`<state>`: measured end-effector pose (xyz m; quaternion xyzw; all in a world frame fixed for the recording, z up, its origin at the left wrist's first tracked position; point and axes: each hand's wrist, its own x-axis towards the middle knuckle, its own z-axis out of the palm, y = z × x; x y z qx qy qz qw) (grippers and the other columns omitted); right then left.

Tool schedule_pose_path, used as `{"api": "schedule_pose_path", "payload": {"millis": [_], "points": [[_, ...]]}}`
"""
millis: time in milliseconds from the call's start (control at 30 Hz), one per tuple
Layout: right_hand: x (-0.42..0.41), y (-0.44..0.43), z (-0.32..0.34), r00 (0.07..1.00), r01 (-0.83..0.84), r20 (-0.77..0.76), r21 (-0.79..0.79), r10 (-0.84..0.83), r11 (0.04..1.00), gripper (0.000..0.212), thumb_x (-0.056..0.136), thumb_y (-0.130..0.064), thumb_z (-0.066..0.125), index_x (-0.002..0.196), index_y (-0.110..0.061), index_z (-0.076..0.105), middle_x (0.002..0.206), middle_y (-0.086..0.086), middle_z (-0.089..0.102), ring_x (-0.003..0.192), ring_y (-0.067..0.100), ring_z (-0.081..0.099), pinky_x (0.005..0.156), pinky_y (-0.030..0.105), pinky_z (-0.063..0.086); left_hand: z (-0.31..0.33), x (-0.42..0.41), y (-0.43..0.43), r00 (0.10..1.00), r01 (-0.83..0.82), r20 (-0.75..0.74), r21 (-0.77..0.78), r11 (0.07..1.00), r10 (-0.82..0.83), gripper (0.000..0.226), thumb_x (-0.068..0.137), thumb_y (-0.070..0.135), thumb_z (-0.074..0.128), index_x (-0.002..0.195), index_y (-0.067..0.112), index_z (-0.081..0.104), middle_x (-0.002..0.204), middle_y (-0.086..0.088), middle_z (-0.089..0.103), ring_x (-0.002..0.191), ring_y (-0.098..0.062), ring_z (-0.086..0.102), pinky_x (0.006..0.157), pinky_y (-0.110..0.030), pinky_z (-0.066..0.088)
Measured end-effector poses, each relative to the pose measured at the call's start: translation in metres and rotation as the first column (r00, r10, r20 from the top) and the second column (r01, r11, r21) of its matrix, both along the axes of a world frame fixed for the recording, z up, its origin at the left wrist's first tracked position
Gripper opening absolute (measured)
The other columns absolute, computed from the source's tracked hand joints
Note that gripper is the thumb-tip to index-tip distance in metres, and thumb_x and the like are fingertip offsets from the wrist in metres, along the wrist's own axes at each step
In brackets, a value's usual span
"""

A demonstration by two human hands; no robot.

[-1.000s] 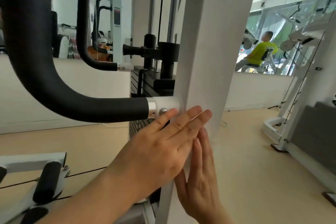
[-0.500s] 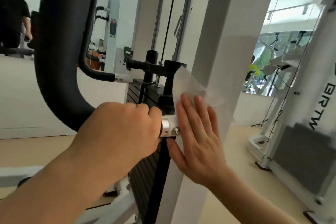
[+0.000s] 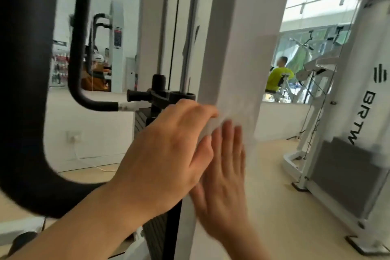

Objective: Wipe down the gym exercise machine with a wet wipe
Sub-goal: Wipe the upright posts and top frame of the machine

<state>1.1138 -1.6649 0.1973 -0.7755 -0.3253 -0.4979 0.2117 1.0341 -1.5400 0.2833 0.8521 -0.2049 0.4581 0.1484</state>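
The machine's white upright post [image 3: 242,27] fills the middle of the view. A thin white wet wipe [image 3: 242,118] lies blurred against the post at hand height. My right hand [image 3: 223,171] presses flat on the post with straight fingers, its fingertips on the wipe's lower edge. My left hand [image 3: 168,154] reaches across in front of it, and its fingertips touch the wipe's left edge. Whether they pinch it is lost in blur. The thick black padded handle [image 3: 23,91] curves down on the left.
A second, thinner black handle [image 3: 78,69] and the black weight stack [image 3: 141,120] sit behind my left hand. Another white machine [image 3: 358,112] stands at the right on the beige floor. In the mirror a person in a yellow shirt [image 3: 278,76] is seated.
My left hand has let go of the handle's metal end and moved right to the post. My right hand has slid a little lower along the post, the wipe still under its fingertips.
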Motion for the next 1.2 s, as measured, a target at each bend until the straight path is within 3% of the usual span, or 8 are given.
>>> {"api": "schedule_pose_path", "payload": {"millis": [133,233,367,567,767,934,1067,1200], "points": [[-0.005,-0.002,0.008,0.995,0.091,-0.036,-0.009,-0.091,0.996,0.074,0.101,-0.05,0.023,0.155,-0.006,-0.003,0.163,0.016,-0.005,0.15,0.035,-0.001,0.121,0.046,0.003,0.038,0.014,-0.008,0.992,0.106,-0.063,-0.034,0.994,-0.107,0.027,0.095,0.034,0.049,0.12,0.028,0.052,0.111,0.014,0.046,0.091,0.0,0.053,0.078,-0.008,0.045],[0.006,0.0,0.087,1.0,0.025,0.018,0.02,-0.026,0.999,0.068,0.104,-0.046,0.013,0.153,-0.005,-0.009,0.162,0.013,-0.011,0.15,0.034,-0.007,0.122,0.049,0.0,0.071,0.012,-0.005,0.974,0.186,-0.102,-0.164,0.969,-0.204,0.034,0.094,0.029,0.054,0.127,0.029,0.048,0.111,0.017,0.048,0.096,0.003,0.055,0.081,-0.006,0.045],[0.014,-0.008,0.187,0.997,0.04,0.065,-0.045,-0.037,0.998,0.071,0.103,-0.049,0.013,0.152,-0.005,-0.013,0.162,0.01,-0.017,0.149,0.032,-0.012,0.121,0.047,-0.003,0.131,0.0,-0.006,0.969,0.195,-0.089,-0.288,0.938,-0.229,0.039,0.093,0.029,0.054,0.131,0.029,0.043,0.109,0.022,0.047,0.094,-0.001,0.058,0.077,-0.018,0.052],[0.014,-0.007,0.325,0.998,0.056,0.04,-0.018,-0.055,0.998,0.072,0.104,-0.049,0.014,0.152,0.002,-0.004,0.162,0.009,-0.017,0.15,0.03,-0.01,0.122,0.045,-0.004,0.256,-0.008,-0.016,0.994,0.108,0.0,-0.199,0.974,-0.111,0.045,0.092,0.026,0.054,0.135,0.025,0.041,0.129,0.009,0.046,0.107,-0.003,0.052,0.087,-0.018,0.048],[0.013,0.0,0.451,0.991,0.123,0.06,-0.002,-0.122,0.992,0.076,0.097,-0.042,0.035,0.153,-0.001,0.004,0.162,0.015,-0.009,0.15,0.034,-0.005,0.122,0.049,0.001,0.383,-0.009,-0.024,0.995,-0.001,0.098,-0.145,0.989,0.015,0.048,0.094,0.024,0.047,0.142,0.02,0.042,0.145,-0.004,0.041,0.124,-0.012,0.048,0.092,-0.025,0.052],[-0.01,0.004,0.465,0.988,0.136,-0.061,-0.079,-0.141,0.987,0.079,0.097,-0.038,0.05,0.154,-0.001,0.009,0.162,0.019,-0.004,0.15,0.037,-0.002,0.119,0.052,0.005,0.467,-0.018,-0.03,0.973,-0.219,0.088,0.079,0.972,0.212,0.041,0.095,0.026,0.04,0.13,0.013,0.055,0.123,-0.013,0.056,0.099,-0.024,0.061,0.075,-0.037,0.057],[-0.006,0.002,0.509,0.986,0.117,-0.113,-0.054,-0.123,0.992,0.068,0.102,-0.048,0.018,0.153,-0.002,0.022,0.162,0.019,0.005,0.149,0.038,0.003,0.121,0.049,0.001,0.509,-0.018,-0.022,0.973,-0.223,0.092,0.1,0.97,0.214,0.037,0.091,0.021,0.046,0.125,0.015,0.059,0.118,-0.009,0.057,0.096,-0.021,0.057,0.077,-0.033,0.054],[0.0,0.011,0.591,0.995,0.08,-0.065,0.087,-0.074,0.993,0.065,0.103,-0.048,0.008,0.154,-0.008,0.003,0.163,0.008,-0.008,0.15,0.029,-0.009,0.122,0.043,-0.005,0.548,-0.006,-0.011,0.993,-0.112,0.028,-0.058,0.992,0.114,0.04,0.093,0.02,0.049,0.133,0.016,0.052,0.129,-0.005,0.051,0.113,-0.014,0.052,0.094,-0.019,0.043]]}}
